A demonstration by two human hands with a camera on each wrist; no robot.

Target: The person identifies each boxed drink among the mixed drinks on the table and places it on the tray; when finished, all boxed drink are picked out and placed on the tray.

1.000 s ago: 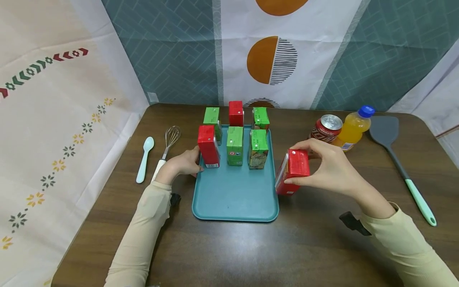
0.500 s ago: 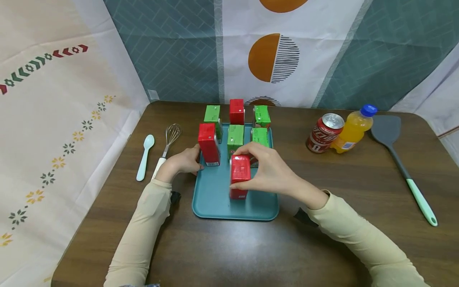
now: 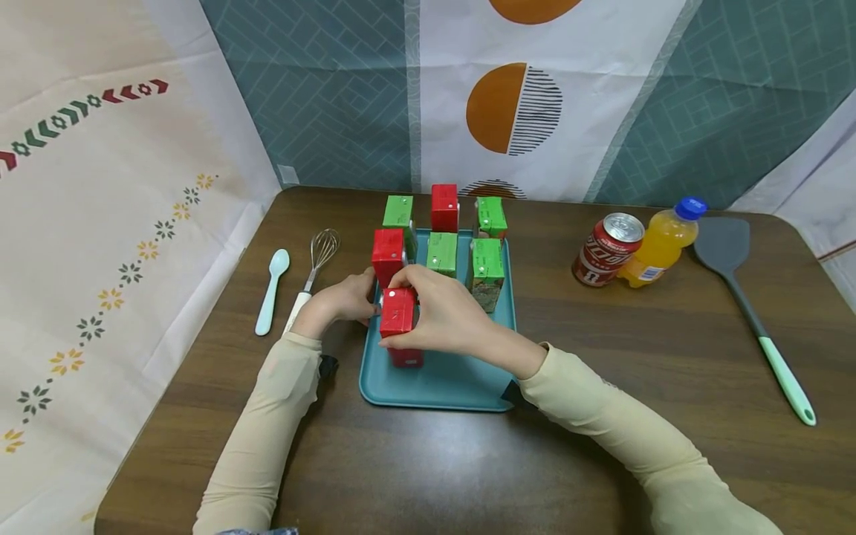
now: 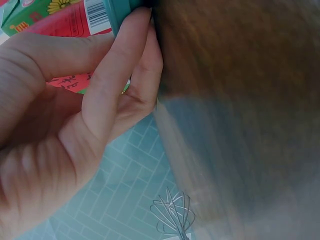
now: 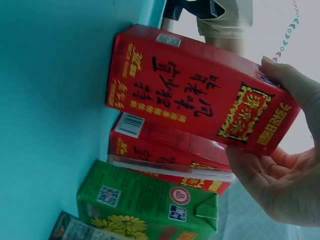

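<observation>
My right hand (image 3: pixel 444 308) grips a red drink carton (image 3: pixel 398 310) by its upper end, thumb on one side and fingers on the other. The carton stands upright over the front left of a teal tray (image 3: pixel 461 383); in the right wrist view its base (image 5: pixel 117 70) is at the tray surface. Just behind it stands another red carton (image 3: pixel 388 249), partly hidden. Green cartons (image 3: pixel 486 264) share the tray's middle row. My left hand (image 3: pixel 341 303) pinches the tray's left rim (image 4: pixel 117 12), as the left wrist view shows.
Behind the middle row are a green carton (image 3: pixel 398 210), a red one (image 3: pixel 444 206) and another green one (image 3: pixel 491 215). A whisk (image 3: pixel 324 249) and pale spoon (image 3: pixel 270 293) lie left. A soda can (image 3: pixel 607 249), orange drink bottle (image 3: pixel 662 245) and spatula (image 3: pixel 725 253) are right.
My right hand has carried the red carton leftward from beside the tray's right edge, across the tray, to its front left. My left hand has stayed at the tray's left rim.
</observation>
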